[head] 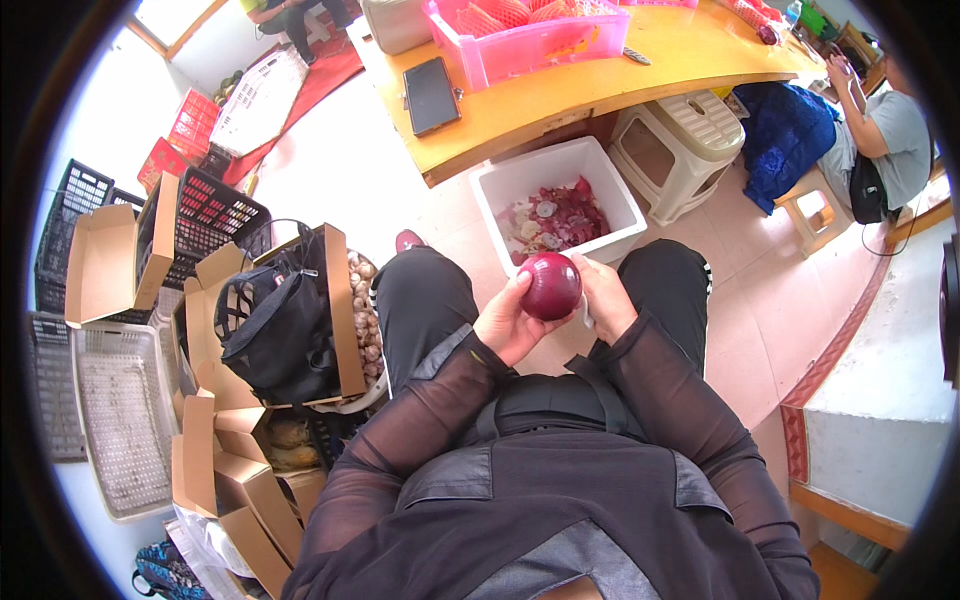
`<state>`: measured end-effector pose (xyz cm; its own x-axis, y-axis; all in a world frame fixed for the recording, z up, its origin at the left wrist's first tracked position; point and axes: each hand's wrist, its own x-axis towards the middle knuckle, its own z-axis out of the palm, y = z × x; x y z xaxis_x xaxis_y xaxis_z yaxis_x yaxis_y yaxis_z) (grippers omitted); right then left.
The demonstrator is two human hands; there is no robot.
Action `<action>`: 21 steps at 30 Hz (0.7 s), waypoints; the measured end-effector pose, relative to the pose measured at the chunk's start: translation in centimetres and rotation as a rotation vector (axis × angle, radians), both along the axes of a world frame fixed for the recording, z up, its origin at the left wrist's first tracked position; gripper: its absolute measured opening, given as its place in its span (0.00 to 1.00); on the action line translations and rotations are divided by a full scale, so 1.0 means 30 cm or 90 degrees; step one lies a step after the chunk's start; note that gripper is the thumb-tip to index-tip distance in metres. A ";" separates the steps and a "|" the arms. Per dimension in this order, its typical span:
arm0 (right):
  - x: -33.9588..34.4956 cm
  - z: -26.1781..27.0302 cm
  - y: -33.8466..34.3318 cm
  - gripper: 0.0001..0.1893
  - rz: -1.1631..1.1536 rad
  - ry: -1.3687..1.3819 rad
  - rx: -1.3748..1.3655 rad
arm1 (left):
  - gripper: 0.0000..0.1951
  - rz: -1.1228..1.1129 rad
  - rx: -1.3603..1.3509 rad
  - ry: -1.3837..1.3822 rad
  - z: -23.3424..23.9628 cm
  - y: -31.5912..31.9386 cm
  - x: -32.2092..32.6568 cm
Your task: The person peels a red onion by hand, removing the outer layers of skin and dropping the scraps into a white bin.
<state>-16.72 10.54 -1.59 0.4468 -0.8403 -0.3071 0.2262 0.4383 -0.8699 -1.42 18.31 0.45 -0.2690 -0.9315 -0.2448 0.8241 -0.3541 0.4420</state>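
Observation:
A smooth, shiny red onion (551, 286) rests in my left hand (508, 320), whose fingers curl under it and whose thumb lies on its side. My right hand (606, 298) is at the onion's other side, with a small whitish thing (586, 309) partly hidden below its fingers; I cannot tell what that is. Just beyond both hands, on the floor between my knees and the table, stands a white plastic bin (634, 219) with red onion skins and pale cut ends (559, 217) in it.
A wooden table (540, 101) ahead bears a pink crate (525, 64) with red foam nets and a black phone or tablet (431, 96). A plastic stool (694, 124) stands beneath its edge. At left are garlic bulbs (362, 315), a black bag (281, 330), cardboard boxes and crates. Another person (896, 139) sits at right.

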 end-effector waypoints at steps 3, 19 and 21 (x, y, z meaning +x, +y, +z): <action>0.005 0.037 -0.003 0.24 -0.089 -0.075 -0.017 | 0.31 0.013 0.003 0.025 -0.001 -0.002 0.005; 0.065 0.134 0.061 0.13 0.002 0.276 -0.751 | 0.25 0.024 0.083 -0.135 -0.049 0.008 -0.005; 0.070 0.115 0.057 0.12 -0.030 0.189 -0.566 | 0.25 0.015 0.081 -0.120 -0.029 0.010 -0.011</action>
<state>-14.62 12.24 1.86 0.4127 -0.8365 0.3605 -0.0579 -0.4190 -0.9061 -1.74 18.60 -0.41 -0.1868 -0.8955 -0.4040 0.7399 -0.3988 0.5418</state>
